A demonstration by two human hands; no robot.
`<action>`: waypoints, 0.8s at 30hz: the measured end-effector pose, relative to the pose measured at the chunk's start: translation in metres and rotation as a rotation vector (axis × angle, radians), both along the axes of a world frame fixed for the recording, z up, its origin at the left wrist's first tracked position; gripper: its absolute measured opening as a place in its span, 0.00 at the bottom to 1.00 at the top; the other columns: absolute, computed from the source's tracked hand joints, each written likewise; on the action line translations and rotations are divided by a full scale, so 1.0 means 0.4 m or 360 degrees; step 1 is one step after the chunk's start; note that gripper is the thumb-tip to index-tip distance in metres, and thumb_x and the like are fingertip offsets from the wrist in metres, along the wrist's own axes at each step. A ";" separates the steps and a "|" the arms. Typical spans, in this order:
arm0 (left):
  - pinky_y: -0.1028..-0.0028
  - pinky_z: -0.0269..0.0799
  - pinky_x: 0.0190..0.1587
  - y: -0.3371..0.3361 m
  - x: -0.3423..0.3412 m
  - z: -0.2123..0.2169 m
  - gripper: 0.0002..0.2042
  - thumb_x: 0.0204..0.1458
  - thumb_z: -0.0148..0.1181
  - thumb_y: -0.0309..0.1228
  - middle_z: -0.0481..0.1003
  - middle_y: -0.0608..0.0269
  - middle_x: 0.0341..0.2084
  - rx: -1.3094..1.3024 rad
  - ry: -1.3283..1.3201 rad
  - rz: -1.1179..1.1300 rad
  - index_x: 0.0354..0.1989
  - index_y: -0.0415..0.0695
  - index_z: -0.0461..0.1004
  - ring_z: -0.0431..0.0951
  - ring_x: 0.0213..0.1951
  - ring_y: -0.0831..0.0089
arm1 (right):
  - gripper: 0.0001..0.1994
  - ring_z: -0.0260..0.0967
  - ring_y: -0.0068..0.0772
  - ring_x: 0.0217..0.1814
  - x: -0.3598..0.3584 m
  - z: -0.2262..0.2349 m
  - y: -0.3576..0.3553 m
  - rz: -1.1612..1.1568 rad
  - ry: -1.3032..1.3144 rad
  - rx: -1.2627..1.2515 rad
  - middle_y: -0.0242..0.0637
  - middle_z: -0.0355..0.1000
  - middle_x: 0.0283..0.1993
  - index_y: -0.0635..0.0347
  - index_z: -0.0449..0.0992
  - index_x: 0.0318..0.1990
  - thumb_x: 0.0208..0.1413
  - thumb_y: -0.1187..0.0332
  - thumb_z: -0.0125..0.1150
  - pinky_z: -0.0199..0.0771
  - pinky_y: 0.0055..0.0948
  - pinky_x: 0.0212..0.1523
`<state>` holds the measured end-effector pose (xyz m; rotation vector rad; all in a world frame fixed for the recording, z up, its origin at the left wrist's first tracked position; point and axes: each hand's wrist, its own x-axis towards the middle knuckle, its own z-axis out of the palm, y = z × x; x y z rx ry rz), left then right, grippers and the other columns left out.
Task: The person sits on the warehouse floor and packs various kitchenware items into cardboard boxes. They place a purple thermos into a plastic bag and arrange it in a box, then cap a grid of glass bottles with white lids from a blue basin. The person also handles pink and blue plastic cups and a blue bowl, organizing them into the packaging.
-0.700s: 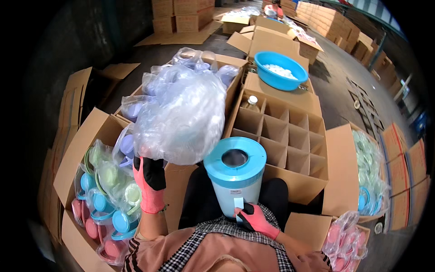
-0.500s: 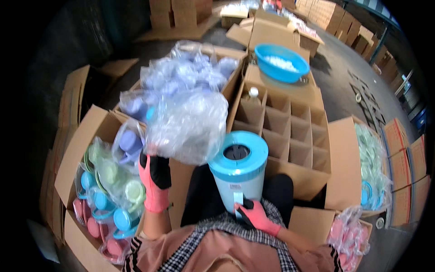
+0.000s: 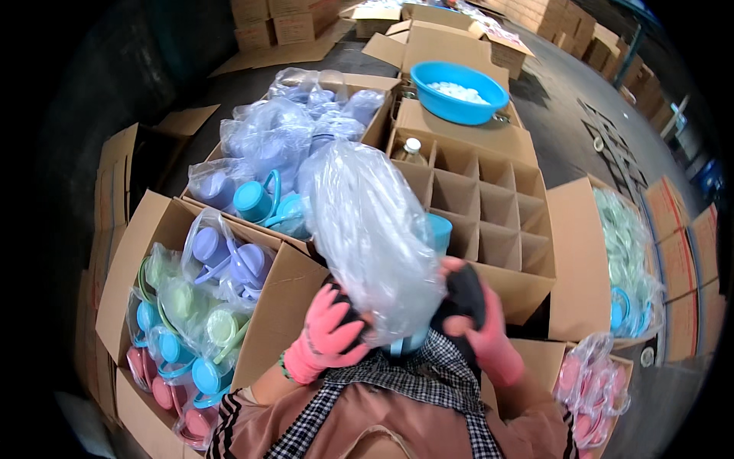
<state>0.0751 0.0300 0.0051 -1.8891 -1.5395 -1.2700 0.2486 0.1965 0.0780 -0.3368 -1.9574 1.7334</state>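
I'm having a crumpled clear plastic bag [image 3: 371, 229] over my lap, mostly hiding a round turquoise plastic container [image 3: 438, 228]; my pink-and-black gloved hands are flanking it, apart, right hand [image 3: 480, 321] opening thumb from fingers, left hand [image 3: 329, 336] curling, can't tell if pinching. Handling thin film evenly from both sides is probably avoiding snags. Beyond, a divided brown cardboard carton [image 3: 511, 294] is standing.

gloved in pink and black, holds left hand [image 3: 327, 336] and right hand [image 3: 482, 317] apart before the belly; bends left fingers loosely, with pink back upward; spreads right thumb from fingers; slants left forearm [image 3: 269, 385] and right forearm [image 3: 529, 395] inward.
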 end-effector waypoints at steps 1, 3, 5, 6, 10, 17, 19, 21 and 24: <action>0.50 0.61 0.45 0.023 0.010 0.015 0.15 0.27 0.64 0.34 0.65 0.54 0.29 -0.0130 0.0035 -0.0146 0.26 0.42 0.71 0.66 0.36 0.49 | 0.26 0.61 0.24 0.49 -0.034 -0.009 -0.004 -0.0011 -0.0083 -0.0009 0.34 0.65 0.48 0.64 0.62 0.51 0.42 0.73 0.61 0.59 0.26 0.51; 0.56 0.63 0.42 0.045 0.037 0.044 0.14 0.28 0.63 0.33 0.65 0.56 0.26 -0.0209 0.0115 -0.0228 0.26 0.43 0.70 0.66 0.34 0.54 | 0.23 0.63 0.23 0.45 -0.071 -0.052 0.011 -0.0094 -0.0201 -0.0071 0.33 0.67 0.44 0.64 0.65 0.48 0.41 0.72 0.63 0.62 0.24 0.48; 0.59 0.63 0.42 0.046 0.035 0.046 0.14 0.29 0.62 0.33 0.64 0.56 0.25 -0.0350 0.0079 -0.0148 0.26 0.42 0.70 0.66 0.34 0.56 | 0.20 0.64 0.22 0.42 -0.087 -0.100 0.038 -0.0232 -0.0269 -0.0176 0.33 0.69 0.40 0.65 0.67 0.45 0.42 0.72 0.63 0.64 0.22 0.45; 0.60 0.63 0.41 0.037 0.024 0.047 0.14 0.29 0.62 0.33 0.64 0.56 0.25 -0.0514 0.0022 -0.0070 0.26 0.41 0.70 0.67 0.34 0.56 | 0.14 0.65 0.20 0.39 -0.078 -0.102 0.037 -0.0446 -0.0104 -0.0251 0.32 0.70 0.36 0.65 0.69 0.42 0.45 0.75 0.59 0.65 0.20 0.42; 0.66 0.62 0.49 0.013 -0.003 0.021 0.18 0.39 0.58 0.27 0.69 0.51 0.37 -0.0846 -0.0969 0.0135 0.40 0.35 0.66 0.69 0.42 0.59 | 0.13 0.65 0.22 0.41 -0.045 -0.094 0.060 -0.0707 0.0078 -0.0173 0.35 0.69 0.40 0.66 0.68 0.44 0.48 0.78 0.55 0.64 0.21 0.44; 0.72 0.57 0.53 0.089 -0.063 0.000 0.30 0.45 0.58 0.33 0.64 0.60 0.48 -0.0291 -0.2366 -0.0330 0.56 0.36 0.54 0.62 0.51 0.71 | 0.19 0.56 0.38 0.58 -0.029 -0.122 -0.057 0.0519 -0.0191 0.0041 0.46 0.61 0.54 0.63 0.67 0.49 0.47 0.72 0.59 0.54 0.31 0.58; 0.75 0.64 0.45 0.120 -0.074 0.029 0.23 0.43 0.58 0.29 0.70 0.62 0.40 -0.0568 -0.2595 -0.0323 0.50 0.36 0.63 0.69 0.42 0.74 | 0.18 0.58 0.39 0.56 -0.035 -0.083 -0.055 0.1126 -0.0396 0.0125 0.44 0.64 0.51 0.63 0.67 0.48 0.47 0.72 0.55 0.54 0.30 0.57; 0.73 0.66 0.45 0.102 -0.152 -0.098 0.19 0.43 0.57 0.27 0.71 0.62 0.38 -0.0414 -0.2815 -0.0261 0.45 0.38 0.67 0.71 0.40 0.73 | 0.18 0.60 0.38 0.54 -0.048 -0.076 -0.037 0.1647 -0.0528 0.0016 0.43 0.65 0.49 0.62 0.67 0.48 0.47 0.71 0.53 0.57 0.29 0.54; 0.66 0.66 0.48 0.095 -0.209 -0.109 0.16 0.49 0.47 0.32 0.70 0.57 0.43 0.0070 -0.3018 -0.0414 0.46 0.39 0.66 0.71 0.43 0.65 | 0.18 0.64 0.40 0.48 -0.035 -0.003 0.014 0.1428 -0.0937 0.0261 0.43 0.67 0.46 0.57 0.67 0.47 0.47 0.64 0.53 0.61 0.30 0.50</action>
